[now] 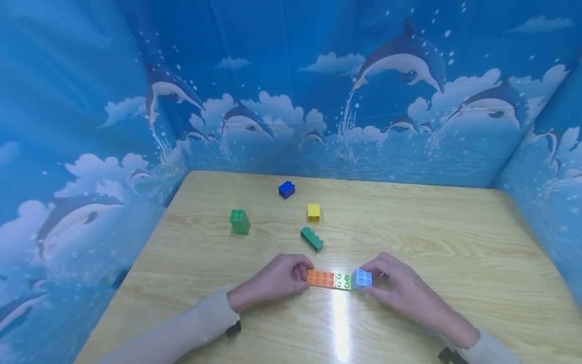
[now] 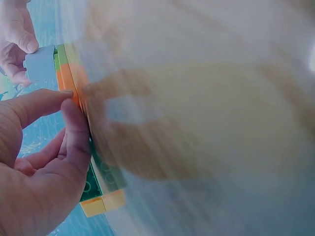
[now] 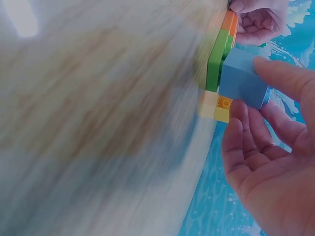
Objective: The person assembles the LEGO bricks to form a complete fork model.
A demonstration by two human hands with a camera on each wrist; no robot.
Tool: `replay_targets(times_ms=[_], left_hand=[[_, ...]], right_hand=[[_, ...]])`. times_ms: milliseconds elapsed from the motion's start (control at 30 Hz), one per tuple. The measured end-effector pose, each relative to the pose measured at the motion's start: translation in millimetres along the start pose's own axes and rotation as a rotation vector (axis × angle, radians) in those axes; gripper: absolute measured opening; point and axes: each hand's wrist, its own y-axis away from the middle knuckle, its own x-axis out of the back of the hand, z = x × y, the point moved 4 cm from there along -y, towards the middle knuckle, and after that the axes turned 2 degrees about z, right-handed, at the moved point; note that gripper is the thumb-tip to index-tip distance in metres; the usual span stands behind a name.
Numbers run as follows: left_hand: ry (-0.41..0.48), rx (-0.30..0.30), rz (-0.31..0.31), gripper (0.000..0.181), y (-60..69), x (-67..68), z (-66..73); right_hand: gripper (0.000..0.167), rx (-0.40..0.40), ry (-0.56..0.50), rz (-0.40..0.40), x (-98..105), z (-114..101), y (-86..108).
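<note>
An orange brick [image 1: 321, 278] lies flat on the table, end to end with a light green brick [image 1: 343, 281]. My left hand [image 1: 284, 275] pinches the orange brick's left end with thumb and fingertip, also seen in the left wrist view. A light blue block [image 1: 362, 278] is over the right part of the green brick, and my right hand [image 1: 402, 288] holds it between thumb and fingers. In the right wrist view the blue block [image 3: 242, 77] meets the green brick's studs [image 3: 228, 46]; whether it is fully seated I cannot tell.
Beyond the hands lie a dark green brick [image 1: 311, 239], a yellow brick [image 1: 313, 212] and a dark blue brick [image 1: 286, 189]. A tall green block [image 1: 239, 222] stands to the left on the wooden table [image 1: 432, 227]. Dolphin-printed curtains [image 1: 282, 76] surround the table's back and sides.
</note>
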Motion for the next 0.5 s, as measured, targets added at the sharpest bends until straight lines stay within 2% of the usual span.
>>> replay_targets(times_ms=[200, 500], left_hand=[[-0.004, 0.027, 0.004, 0.038, -2.1, -0.6, -0.6], [-0.033, 0.024, 0.012, 0.035, -4.6, -0.5, -0.7]], right_hand=[[0.039, 0.012, 0.007, 0.016, -0.3, -0.8, 0.5], [0.041, 0.025, -0.041, 0.029, -2.6, -1.8, -0.9]])
